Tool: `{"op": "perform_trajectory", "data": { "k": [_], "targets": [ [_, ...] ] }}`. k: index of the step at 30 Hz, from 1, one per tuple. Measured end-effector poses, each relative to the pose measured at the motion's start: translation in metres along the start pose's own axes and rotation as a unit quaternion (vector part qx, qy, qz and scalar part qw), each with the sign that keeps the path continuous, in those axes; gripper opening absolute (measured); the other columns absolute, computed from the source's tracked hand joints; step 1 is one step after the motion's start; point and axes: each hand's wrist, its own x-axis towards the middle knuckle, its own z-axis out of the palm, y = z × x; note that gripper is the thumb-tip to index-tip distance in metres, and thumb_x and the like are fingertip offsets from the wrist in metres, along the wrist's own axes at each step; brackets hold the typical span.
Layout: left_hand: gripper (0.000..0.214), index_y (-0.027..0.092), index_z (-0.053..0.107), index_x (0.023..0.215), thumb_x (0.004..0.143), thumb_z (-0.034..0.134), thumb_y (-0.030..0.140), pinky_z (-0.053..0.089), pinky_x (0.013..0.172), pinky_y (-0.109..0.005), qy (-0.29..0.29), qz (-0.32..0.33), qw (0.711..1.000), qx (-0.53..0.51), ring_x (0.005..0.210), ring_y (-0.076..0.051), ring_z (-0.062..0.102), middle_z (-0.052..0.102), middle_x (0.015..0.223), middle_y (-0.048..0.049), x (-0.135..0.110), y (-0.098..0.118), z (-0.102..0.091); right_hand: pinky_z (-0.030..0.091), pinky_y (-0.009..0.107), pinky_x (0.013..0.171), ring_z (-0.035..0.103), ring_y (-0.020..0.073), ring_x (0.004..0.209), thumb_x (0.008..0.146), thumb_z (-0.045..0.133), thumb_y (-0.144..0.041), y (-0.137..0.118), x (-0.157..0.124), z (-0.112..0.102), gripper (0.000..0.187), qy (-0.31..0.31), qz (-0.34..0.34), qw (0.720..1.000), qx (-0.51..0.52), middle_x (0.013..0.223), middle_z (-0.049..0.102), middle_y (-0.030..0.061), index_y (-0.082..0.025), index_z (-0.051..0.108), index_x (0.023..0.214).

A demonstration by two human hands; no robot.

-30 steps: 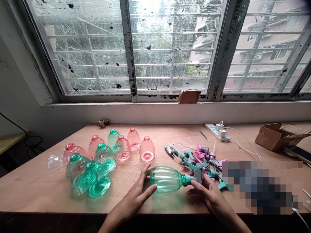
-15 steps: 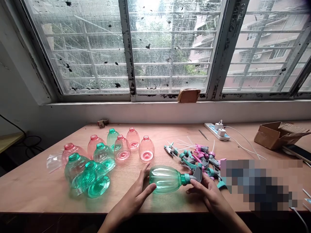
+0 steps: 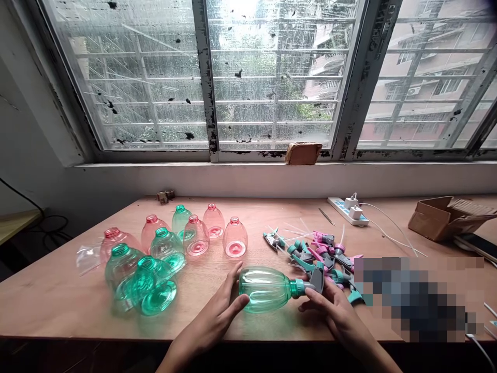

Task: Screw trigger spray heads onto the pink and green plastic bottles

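Observation:
A clear green spray bottle (image 3: 266, 290) lies sideways between my hands, just above or on the table near its front edge. My left hand (image 3: 221, 305) holds its base end, thumb on the near side and fingers behind. A grey and teal spray head (image 3: 310, 284) sits on the bottle's neck. My right hand (image 3: 336, 305) grips that spray head with thumb and fingers, some of them hidden. Right behind it lies a pile of teal, pink and grey spray heads (image 3: 324, 248) with thin tubes.
Several green bottles (image 3: 163, 246) and pink bottles (image 3: 235, 238) stand at the left and middle of the wooden table (image 3: 202, 316). A power strip (image 3: 347, 211) with cables and an open cardboard box (image 3: 444, 217) are at the back right. A blurred patch covers the right front.
The hands and the spray bottle hold almost the same pose. Only the camera view has shifted very slightly.

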Motion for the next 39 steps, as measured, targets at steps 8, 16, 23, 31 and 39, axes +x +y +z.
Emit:
{"op": "perform_trajectory", "data": {
  "k": [8, 16, 23, 31, 39],
  "targets": [
    [0.084, 0.036, 0.02, 0.161, 0.094, 0.07, 0.034, 0.025, 0.128, -0.047, 0.0, 0.058, 0.998, 0.029, 0.155, -0.033, 0.03, 0.026, 0.171, -0.0043, -0.006, 0.011, 0.001, 0.063, 0.034, 0.066, 0.071, 0.02, 0.069, 0.078, 0.088, -0.042, -0.001, 0.001, 0.0, 0.034, 0.005, -0.004, 1.0, -0.01, 0.083, 0.071, 0.0013, -0.022, 0.074, 0.102],
    [0.076, 0.029, 0.014, 0.162, 0.102, 0.054, 0.054, 0.025, 0.127, -0.054, 0.021, 0.017, 0.999, -0.033, 0.155, -0.034, 0.03, 0.026, 0.171, -0.0126, 0.0, -0.006, 0.002, 0.063, 0.035, 0.067, 0.071, 0.0205, 0.07, 0.08, 0.086, -0.042, -0.003, -0.001, 0.002, 0.032, -0.002, -0.003, 1.0, -0.017, 0.083, 0.07, 0.0012, -0.022, 0.074, 0.102],
    [0.076, 0.034, 0.014, 0.162, 0.102, 0.059, 0.043, 0.022, 0.129, -0.052, 0.005, 0.041, 0.999, -0.002, 0.156, -0.033, 0.026, 0.025, 0.172, -0.0078, 0.0, -0.006, 0.003, 0.063, 0.035, 0.067, 0.071, 0.0206, 0.069, 0.079, 0.087, -0.042, -0.001, 0.0, 0.0, 0.034, 0.005, -0.001, 1.0, -0.019, 0.082, 0.07, 0.0012, -0.021, 0.074, 0.103],
    [0.092, 0.033, 0.007, 0.164, 0.096, 0.068, 0.045, 0.02, 0.128, -0.054, 0.027, 0.041, 0.999, 0.011, 0.156, -0.034, 0.028, 0.019, 0.173, -0.0111, -0.006, 0.003, 0.005, 0.063, 0.036, 0.067, 0.07, 0.0217, 0.07, 0.079, 0.087, -0.043, -0.005, -0.001, 0.002, 0.035, 0.004, 0.0, 1.0, -0.026, 0.084, 0.071, 0.0021, -0.021, 0.073, 0.102],
    [0.078, 0.029, 0.013, 0.163, 0.101, 0.06, 0.04, 0.021, 0.129, -0.052, 0.012, 0.042, 0.999, 0.004, 0.156, -0.032, 0.028, 0.028, 0.17, -0.011, 0.0, -0.001, 0.003, 0.061, 0.035, 0.067, 0.07, 0.021, 0.071, 0.079, 0.087, -0.042, -0.004, -0.001, 0.003, 0.031, 0.002, -0.001, 1.0, -0.018, 0.083, 0.07, 0.0005, -0.023, 0.075, 0.1]
  ]
}}
